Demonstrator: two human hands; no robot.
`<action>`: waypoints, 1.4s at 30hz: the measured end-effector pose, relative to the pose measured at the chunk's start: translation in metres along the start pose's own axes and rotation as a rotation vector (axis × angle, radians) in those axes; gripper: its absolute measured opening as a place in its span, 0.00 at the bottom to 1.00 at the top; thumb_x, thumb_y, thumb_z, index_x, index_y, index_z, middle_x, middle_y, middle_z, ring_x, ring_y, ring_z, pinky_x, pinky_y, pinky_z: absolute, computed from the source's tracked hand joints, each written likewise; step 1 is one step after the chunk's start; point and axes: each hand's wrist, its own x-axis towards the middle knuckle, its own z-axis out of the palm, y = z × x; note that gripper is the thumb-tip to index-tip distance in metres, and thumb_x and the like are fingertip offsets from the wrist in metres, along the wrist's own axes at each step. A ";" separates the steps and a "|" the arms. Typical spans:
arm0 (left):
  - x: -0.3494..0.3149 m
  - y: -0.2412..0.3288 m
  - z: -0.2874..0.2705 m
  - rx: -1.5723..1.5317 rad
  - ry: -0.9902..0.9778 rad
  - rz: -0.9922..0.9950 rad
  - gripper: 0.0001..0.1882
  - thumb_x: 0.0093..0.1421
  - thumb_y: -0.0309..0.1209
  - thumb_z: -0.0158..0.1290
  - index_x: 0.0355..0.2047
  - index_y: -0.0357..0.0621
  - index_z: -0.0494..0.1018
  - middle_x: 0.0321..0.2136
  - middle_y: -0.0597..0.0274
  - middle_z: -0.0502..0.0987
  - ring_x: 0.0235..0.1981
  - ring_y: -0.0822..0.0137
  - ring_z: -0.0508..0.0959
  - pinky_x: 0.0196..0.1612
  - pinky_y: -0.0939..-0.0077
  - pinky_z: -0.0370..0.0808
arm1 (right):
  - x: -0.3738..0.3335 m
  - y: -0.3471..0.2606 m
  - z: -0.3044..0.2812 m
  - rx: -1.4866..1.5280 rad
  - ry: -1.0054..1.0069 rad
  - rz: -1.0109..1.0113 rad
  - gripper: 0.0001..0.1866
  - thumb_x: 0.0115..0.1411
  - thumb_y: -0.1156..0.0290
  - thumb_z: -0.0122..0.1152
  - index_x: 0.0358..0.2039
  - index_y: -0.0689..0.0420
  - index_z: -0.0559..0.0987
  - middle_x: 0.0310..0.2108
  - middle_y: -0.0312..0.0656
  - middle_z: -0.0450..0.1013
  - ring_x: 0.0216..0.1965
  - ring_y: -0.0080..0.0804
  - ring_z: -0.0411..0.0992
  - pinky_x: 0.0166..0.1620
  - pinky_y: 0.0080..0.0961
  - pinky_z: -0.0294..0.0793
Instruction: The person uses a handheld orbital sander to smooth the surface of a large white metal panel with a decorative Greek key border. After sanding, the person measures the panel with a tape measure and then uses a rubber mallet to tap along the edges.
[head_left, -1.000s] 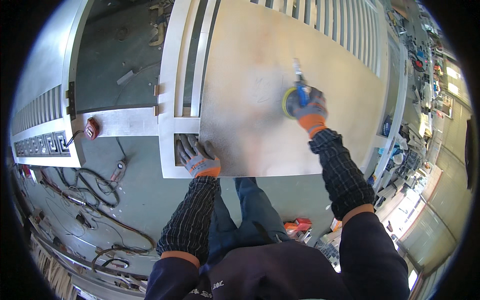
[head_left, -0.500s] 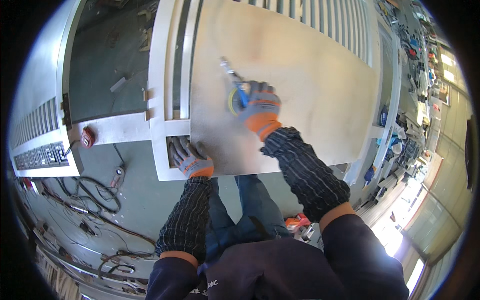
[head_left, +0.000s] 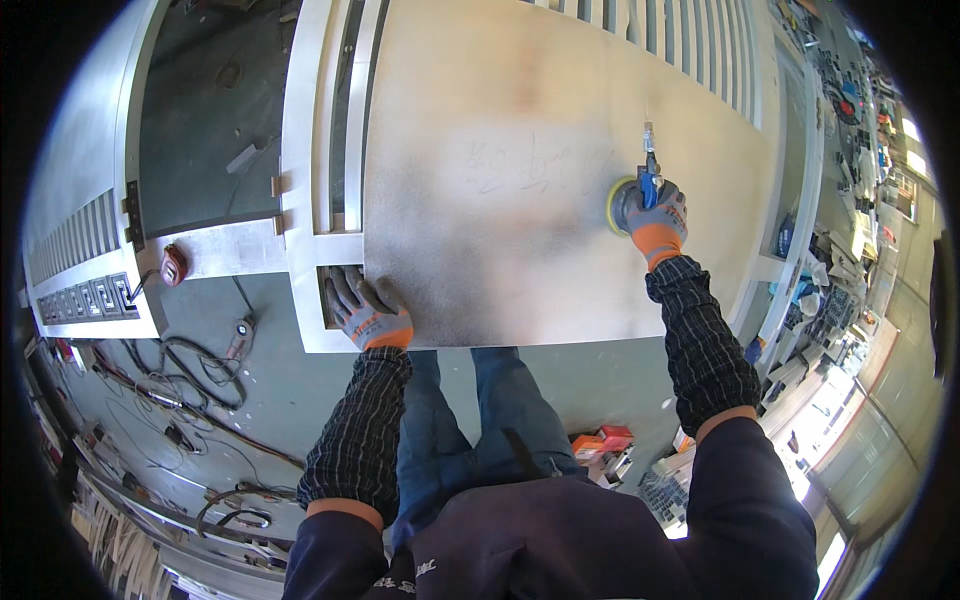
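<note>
A flat, pale metal panel (head_left: 480, 90) lies in front of me, part of a white metal gate frame (head_left: 302, 190). On its right half sits a round air sander (head_left: 624, 206) with a yellow-rimmed pad and a blue lever. My gloved right hand (head_left: 663, 222) is closed round the sander's body. The hose fitting points away from me. At the near left corner my gloved left hand (head_left: 370, 312) rests with fingers stretched across a small opening in the frame. Grey, scuffed patches and faint scribbled marks show on the panel.
A red tape measure (head_left: 174, 265) sits on a crossbar at the left, beside another gate section (head_left: 90, 240). Hoses and cables (head_left: 200, 380) coil on the floor at lower left. Red boxes (head_left: 605, 440) lie near my legs. Scattered tools and parts line the right side.
My right hand has carried the sander across the panel to the right. The left hand stays at the near left corner. The view has shifted slightly.
</note>
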 end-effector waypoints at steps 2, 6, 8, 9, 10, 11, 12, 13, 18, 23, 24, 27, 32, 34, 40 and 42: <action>-0.002 0.001 -0.002 -0.011 -0.031 -0.011 0.43 0.71 0.50 0.42 0.78 0.35 0.46 0.79 0.41 0.42 0.79 0.43 0.42 0.80 0.49 0.33 | -0.010 -0.018 0.002 -0.037 0.032 -0.049 0.33 0.57 0.44 0.66 0.55 0.53 0.73 0.50 0.49 0.74 0.53 0.50 0.74 0.53 0.46 0.78; -0.006 0.004 -0.006 0.043 -0.050 -0.035 0.42 0.72 0.50 0.40 0.77 0.35 0.47 0.78 0.41 0.45 0.79 0.43 0.42 0.80 0.48 0.34 | -0.057 -0.097 -0.011 -0.117 -0.055 -0.291 0.42 0.48 0.44 0.73 0.58 0.56 0.73 0.52 0.50 0.72 0.54 0.49 0.73 0.54 0.47 0.76; -0.003 0.006 -0.004 0.058 -0.047 -0.019 0.42 0.73 0.51 0.39 0.77 0.35 0.47 0.78 0.40 0.45 0.79 0.42 0.42 0.80 0.48 0.35 | -0.080 -0.137 -0.007 0.118 -0.046 -0.402 0.35 0.48 0.52 0.74 0.54 0.53 0.76 0.46 0.50 0.73 0.47 0.50 0.73 0.46 0.51 0.75; -0.001 0.002 0.002 0.047 -0.033 -0.007 0.42 0.73 0.51 0.39 0.77 0.35 0.47 0.78 0.40 0.46 0.79 0.42 0.42 0.80 0.48 0.35 | -0.086 -0.165 -0.020 0.062 -0.127 -0.469 0.35 0.47 0.52 0.75 0.54 0.52 0.76 0.45 0.50 0.73 0.47 0.50 0.73 0.46 0.49 0.75; 0.000 -0.001 0.006 0.041 -0.021 0.012 0.42 0.73 0.51 0.38 0.77 0.35 0.47 0.77 0.39 0.46 0.79 0.42 0.42 0.80 0.48 0.35 | -0.093 -0.187 -0.018 0.023 -0.156 -0.474 0.36 0.46 0.52 0.76 0.54 0.52 0.75 0.47 0.49 0.73 0.49 0.48 0.73 0.48 0.48 0.75; -0.001 -0.003 0.005 0.015 0.023 0.016 0.41 0.73 0.51 0.39 0.77 0.35 0.49 0.77 0.39 0.47 0.79 0.42 0.44 0.80 0.47 0.37 | -0.097 -0.206 -0.036 0.012 -0.228 -0.572 0.40 0.45 0.49 0.77 0.57 0.52 0.74 0.50 0.48 0.72 0.51 0.47 0.72 0.51 0.46 0.76; -0.001 -0.003 0.003 -0.013 0.073 0.017 0.41 0.73 0.51 0.39 0.76 0.35 0.51 0.77 0.39 0.49 0.78 0.42 0.45 0.80 0.47 0.38 | -0.095 -0.217 -0.048 0.002 -0.267 -0.621 0.42 0.45 0.48 0.77 0.58 0.52 0.73 0.51 0.48 0.72 0.52 0.47 0.71 0.51 0.45 0.76; -0.001 -0.001 0.003 -0.043 0.114 0.028 0.40 0.73 0.51 0.40 0.76 0.35 0.53 0.76 0.39 0.50 0.78 0.41 0.47 0.80 0.46 0.39 | -0.093 -0.224 -0.056 -0.014 -0.311 -0.659 0.44 0.45 0.47 0.78 0.59 0.53 0.73 0.52 0.48 0.71 0.52 0.46 0.71 0.52 0.45 0.76; -0.001 -0.001 -0.003 0.061 0.072 0.022 0.40 0.74 0.50 0.39 0.76 0.35 0.51 0.76 0.39 0.49 0.78 0.42 0.47 0.80 0.46 0.39 | -0.054 -0.154 -0.030 0.006 -0.175 -0.470 0.40 0.47 0.43 0.76 0.56 0.52 0.76 0.50 0.51 0.75 0.52 0.52 0.74 0.52 0.51 0.75; -0.001 -0.007 0.010 0.045 0.062 0.001 0.39 0.75 0.50 0.36 0.76 0.35 0.52 0.77 0.42 0.49 0.78 0.42 0.47 0.79 0.45 0.39 | 0.024 -0.017 0.006 0.034 0.005 -0.085 0.40 0.55 0.38 0.66 0.59 0.54 0.74 0.52 0.53 0.76 0.56 0.54 0.75 0.58 0.48 0.76; -0.002 -0.001 0.004 0.054 0.040 0.000 0.39 0.75 0.50 0.36 0.76 0.35 0.52 0.77 0.42 0.49 0.78 0.42 0.47 0.79 0.45 0.39 | 0.042 0.003 0.008 0.035 -0.009 0.015 0.42 0.55 0.39 0.67 0.63 0.54 0.72 0.55 0.52 0.76 0.57 0.55 0.75 0.59 0.46 0.75; -0.003 0.001 0.006 -0.029 0.055 0.009 0.39 0.75 0.51 0.35 0.76 0.34 0.54 0.77 0.43 0.50 0.78 0.43 0.46 0.79 0.45 0.39 | 0.072 0.013 0.016 0.066 -0.030 0.192 0.43 0.55 0.41 0.68 0.62 0.58 0.72 0.55 0.53 0.75 0.58 0.55 0.75 0.61 0.44 0.75; -0.006 -0.001 0.005 0.107 -0.050 0.011 0.41 0.73 0.53 0.37 0.76 0.34 0.53 0.78 0.43 0.47 0.79 0.43 0.43 0.80 0.45 0.36 | 0.014 -0.141 -0.011 0.073 0.022 -0.208 0.41 0.52 0.43 0.71 0.58 0.58 0.74 0.54 0.54 0.75 0.56 0.54 0.74 0.57 0.48 0.76; -0.004 -0.001 0.004 0.186 -0.133 -0.016 0.43 0.72 0.55 0.39 0.76 0.34 0.52 0.78 0.44 0.45 0.79 0.43 0.42 0.80 0.45 0.34 | -0.022 -0.193 -0.014 0.077 0.051 -0.394 0.38 0.52 0.46 0.71 0.57 0.57 0.75 0.51 0.53 0.74 0.53 0.54 0.74 0.55 0.49 0.75; -0.002 -0.006 0.009 -0.019 0.118 0.060 0.39 0.73 0.47 0.41 0.76 0.35 0.51 0.77 0.43 0.49 0.78 0.44 0.45 0.80 0.47 0.38 | -0.033 -0.280 -0.054 -0.007 -0.242 -0.627 0.35 0.53 0.46 0.68 0.57 0.53 0.75 0.52 0.48 0.73 0.52 0.47 0.73 0.49 0.51 0.77; -0.001 -0.006 0.005 0.033 0.098 0.042 0.39 0.74 0.47 0.41 0.76 0.35 0.51 0.77 0.43 0.50 0.78 0.44 0.46 0.80 0.46 0.40 | -0.012 -0.252 -0.042 0.062 -0.066 -0.524 0.34 0.55 0.45 0.67 0.56 0.54 0.76 0.51 0.49 0.73 0.51 0.48 0.74 0.49 0.50 0.77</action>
